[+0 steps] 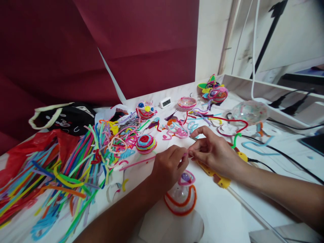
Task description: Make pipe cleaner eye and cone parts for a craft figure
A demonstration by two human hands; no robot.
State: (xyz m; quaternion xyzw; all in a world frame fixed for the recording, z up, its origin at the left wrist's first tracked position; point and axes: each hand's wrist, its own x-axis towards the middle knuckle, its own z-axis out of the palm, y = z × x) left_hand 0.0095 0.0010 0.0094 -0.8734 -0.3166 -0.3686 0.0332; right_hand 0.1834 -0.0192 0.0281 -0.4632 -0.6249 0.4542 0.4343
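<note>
A pink pipe cleaner (138, 163) runs leftward out of my left hand (169, 166), whose fingers are closed around it. Against those fingers, my right hand (215, 152) pinches at the pipe cleaner's other end, its thumb and fingertips together. A small dark tip shows by the right index finger; I cannot make out what it is. Just below both hands sits a clear plastic dome (180, 193) trimmed with orange and red pipe cleaners and a pink ring around a purple coil. Partly hidden under my right wrist lies a yellow glue gun (224, 182) with a glue stick (253, 211) in it.
A heap of colourful pipe cleaners (83, 165) spreads on the left near a black bag (68, 118). Decorated balls (146, 144), a small digital clock (165, 102) and a clear bowl (250, 112) stand farther back. Black cables (286, 158) cross the table at right.
</note>
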